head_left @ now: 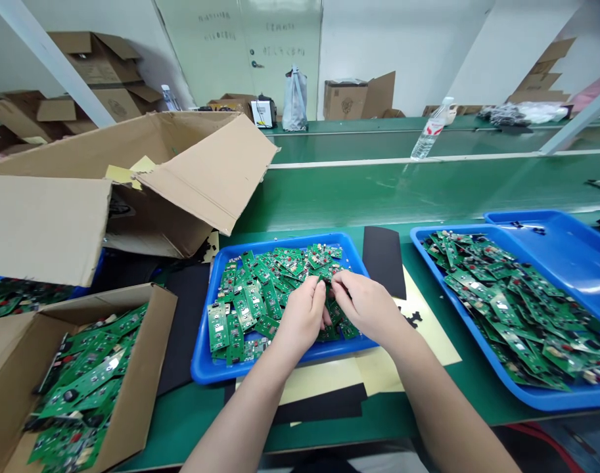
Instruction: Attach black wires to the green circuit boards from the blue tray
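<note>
One carton (160,328) stands by the bench's (176,420) front edge; next, one blue tray (200,358) of many green circuit boards (253,299), over which left hand (302,312) and right hand (366,305) curl their fingers, whether gripping one I cannot tell; then one filled tray (536,397), one other tray (566,243) behind.

Electronics workshop, circuit boards (253,302), green workbench (191,420)

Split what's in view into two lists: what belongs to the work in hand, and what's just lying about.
Work in hand:
boards, under the left hand and right hand
middle tray, holding them
nearer right tray and small carton, likely: similar boards
yellow sheets by the middle tray, perhaps

Lying about, it seems:
red-labelled bottle
grey bag
carton right of it
</note>
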`<state>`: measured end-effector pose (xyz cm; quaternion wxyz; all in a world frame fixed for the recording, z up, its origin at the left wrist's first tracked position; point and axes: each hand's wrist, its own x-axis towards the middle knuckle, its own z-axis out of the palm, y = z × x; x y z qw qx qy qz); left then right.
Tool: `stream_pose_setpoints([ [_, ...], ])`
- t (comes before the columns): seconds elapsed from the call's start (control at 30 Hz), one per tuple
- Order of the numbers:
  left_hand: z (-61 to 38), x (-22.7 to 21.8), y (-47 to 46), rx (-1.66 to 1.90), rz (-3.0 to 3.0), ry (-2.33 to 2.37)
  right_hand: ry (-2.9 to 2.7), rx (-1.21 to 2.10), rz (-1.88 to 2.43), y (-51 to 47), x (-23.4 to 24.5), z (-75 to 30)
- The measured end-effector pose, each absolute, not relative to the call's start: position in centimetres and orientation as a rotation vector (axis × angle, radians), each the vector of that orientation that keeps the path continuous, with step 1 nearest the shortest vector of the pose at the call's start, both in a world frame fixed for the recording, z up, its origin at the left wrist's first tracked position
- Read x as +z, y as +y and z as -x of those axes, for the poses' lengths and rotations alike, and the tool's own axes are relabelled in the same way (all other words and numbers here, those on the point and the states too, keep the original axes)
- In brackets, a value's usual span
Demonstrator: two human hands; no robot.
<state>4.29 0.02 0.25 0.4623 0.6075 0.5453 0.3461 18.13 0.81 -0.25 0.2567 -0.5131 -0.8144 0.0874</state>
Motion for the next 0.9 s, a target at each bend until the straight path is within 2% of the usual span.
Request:
stream_pose_setpoints([
  [0.63,-4.4,0.5,-0.1,0.858,-1.628,1.388,-1.863,0.126,1.415,0.2,-0.4,-17.0],
  [0.9,-4.3,1.2,-0.1,1.079,-1.174,1.178,-1.705,0.306,1.407,0.0,0.1,-17.6],
])
